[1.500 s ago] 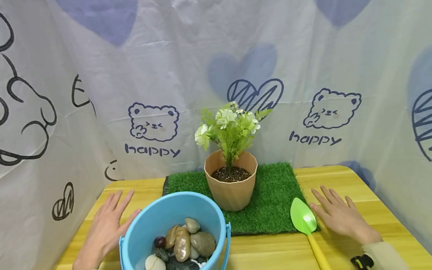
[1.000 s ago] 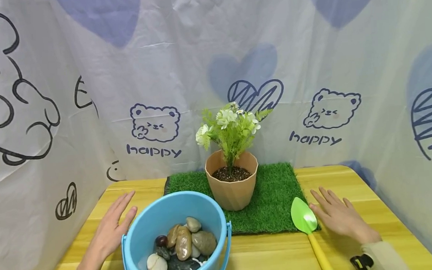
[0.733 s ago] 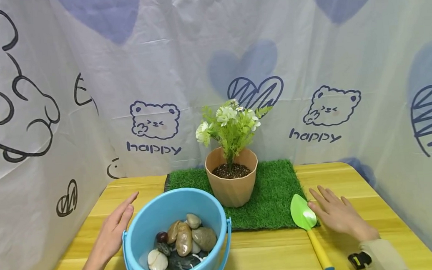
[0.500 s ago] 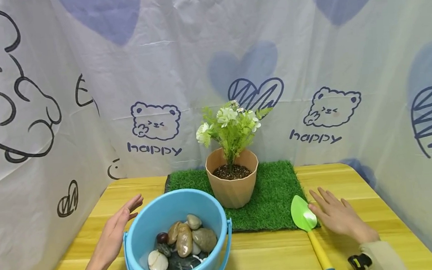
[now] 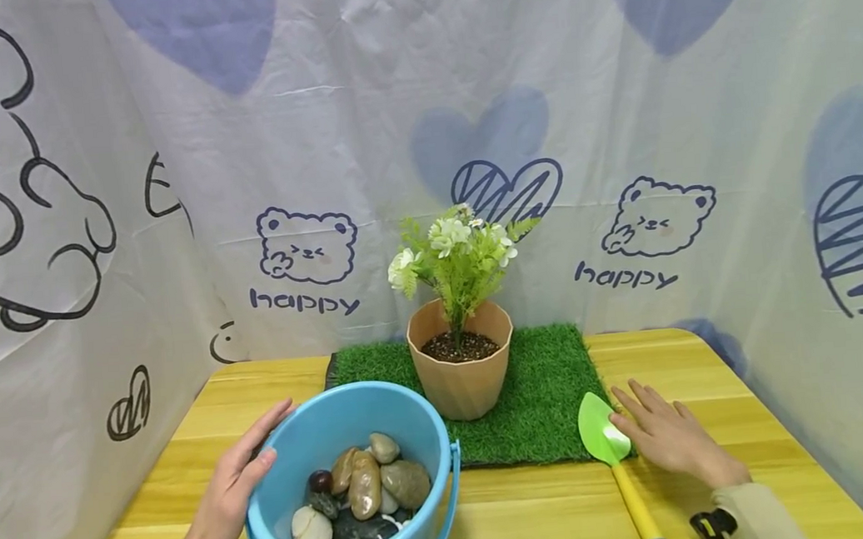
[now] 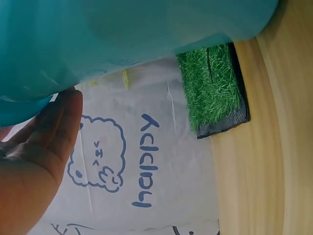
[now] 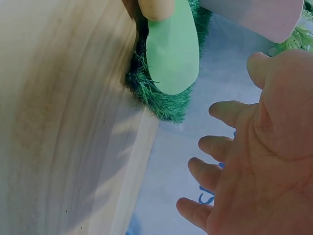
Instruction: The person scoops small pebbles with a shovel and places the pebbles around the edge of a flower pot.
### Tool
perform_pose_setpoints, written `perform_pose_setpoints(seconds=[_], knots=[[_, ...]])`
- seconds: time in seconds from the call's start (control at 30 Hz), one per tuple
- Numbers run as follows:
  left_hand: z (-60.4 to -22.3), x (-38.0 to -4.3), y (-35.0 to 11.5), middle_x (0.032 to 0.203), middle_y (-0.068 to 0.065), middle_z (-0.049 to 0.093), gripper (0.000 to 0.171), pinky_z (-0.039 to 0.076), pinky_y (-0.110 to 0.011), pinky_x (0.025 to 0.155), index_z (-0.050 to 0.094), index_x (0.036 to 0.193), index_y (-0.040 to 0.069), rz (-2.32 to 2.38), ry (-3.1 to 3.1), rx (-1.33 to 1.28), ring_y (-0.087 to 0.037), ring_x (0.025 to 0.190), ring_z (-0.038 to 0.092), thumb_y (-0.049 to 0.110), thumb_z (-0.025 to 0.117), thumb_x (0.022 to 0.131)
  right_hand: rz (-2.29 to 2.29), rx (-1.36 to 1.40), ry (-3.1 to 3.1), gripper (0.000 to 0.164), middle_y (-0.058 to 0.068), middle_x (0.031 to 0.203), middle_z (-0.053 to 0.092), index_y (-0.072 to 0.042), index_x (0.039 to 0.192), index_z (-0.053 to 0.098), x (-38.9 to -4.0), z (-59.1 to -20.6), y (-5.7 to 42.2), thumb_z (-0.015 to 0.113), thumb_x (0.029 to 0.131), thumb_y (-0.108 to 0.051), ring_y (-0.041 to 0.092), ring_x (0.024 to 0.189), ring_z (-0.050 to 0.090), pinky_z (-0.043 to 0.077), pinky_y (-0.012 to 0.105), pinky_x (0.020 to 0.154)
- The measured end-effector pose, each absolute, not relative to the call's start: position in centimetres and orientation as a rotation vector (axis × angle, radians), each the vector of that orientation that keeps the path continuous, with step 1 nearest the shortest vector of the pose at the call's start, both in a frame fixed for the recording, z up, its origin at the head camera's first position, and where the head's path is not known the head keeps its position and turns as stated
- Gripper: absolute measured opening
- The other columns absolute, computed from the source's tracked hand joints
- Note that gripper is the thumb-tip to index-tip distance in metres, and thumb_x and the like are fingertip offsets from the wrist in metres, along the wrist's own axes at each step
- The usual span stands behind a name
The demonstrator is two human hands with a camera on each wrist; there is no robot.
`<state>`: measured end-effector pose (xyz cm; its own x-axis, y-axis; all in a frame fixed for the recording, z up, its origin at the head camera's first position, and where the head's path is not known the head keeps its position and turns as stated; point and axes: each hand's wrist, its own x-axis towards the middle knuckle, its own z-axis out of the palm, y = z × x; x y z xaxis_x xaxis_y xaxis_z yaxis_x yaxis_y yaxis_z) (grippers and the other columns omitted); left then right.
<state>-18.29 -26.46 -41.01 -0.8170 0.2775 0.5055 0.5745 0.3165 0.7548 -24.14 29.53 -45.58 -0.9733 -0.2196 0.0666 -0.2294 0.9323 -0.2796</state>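
Observation:
On the left stands a light blue bucket (image 5: 369,399) holding several smooth stones (image 5: 364,485). My left hand (image 5: 225,488) is at its left side; the thumb overlaps the rim, and the fingers lie along the outer wall. The left wrist view shows those fingers (image 6: 63,122) fairly straight, reaching the wall just under the rim; firm contact by the thumb cannot be told. My right hand (image 5: 676,436) has spread fingers and holds nothing. Right beside it lies a trowel (image 5: 631,489) with a green blade and yellow handle, the blade partly on the grass mat.
A tan pot (image 5: 461,388) with soil and a white-flowered plant (image 5: 460,255) stands on the green grass mat (image 5: 539,412) at the back middle. Wooden table (image 5: 524,513) surface lies between bucket and trowel. White printed cloth (image 5: 362,141) encloses the back and sides.
My left hand has lifted from the table, turned onto its edge and moved right to the bucket's rim. The right hand stays about where it was, beside the trowel.

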Motion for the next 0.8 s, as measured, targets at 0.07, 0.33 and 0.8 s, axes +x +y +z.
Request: perform_pose_setpoints(seconds=[0.07,0.33,0.8], knots=[[-41.0,-18.2,-26.4,0.147,0.019,0.044,0.054,0.042,-0.013,0.098,0.031,0.153,0.005,-1.502,-2.296,-0.775,0.003,0.131,0.047,0.001,0.033,0.100,0.458,0.362,-3.052,0.068,0.028,0.157,0.023,-0.005,0.152,0.033,-24.2,-45.6,29.5,0.031,0.103,-0.051,0.052,0.141,0.024,0.017,0.074,0.106],[-41.0,-17.9,-25.7,0.145,0.017,0.048,0.058,0.042,-0.011,0.097,0.038,0.150,0.001,-1.571,-2.231,-0.708,0.003,0.129,0.048,-0.009,0.032,0.093,0.523,0.393,-3.036,0.068,0.028,0.155,0.026,-0.002,0.150,0.037,-24.5,-45.8,29.4,0.034,0.102,-0.050,0.052,0.140,0.026,0.022,0.070,0.107],[-41.1,-17.8,-25.4,0.144,0.016,0.049,0.061,0.044,-0.012,0.096,0.040,0.147,-0.005,-1.620,-2.187,-0.679,0.002,0.127,0.050,-0.011,0.028,0.087,0.559,0.346,-2.970,0.058,0.021,0.132,0.061,0.000,0.133,0.059,-24.7,-45.3,29.0,0.047,0.100,-0.046,0.045,0.117,0.058,0.045,0.064,0.093]])
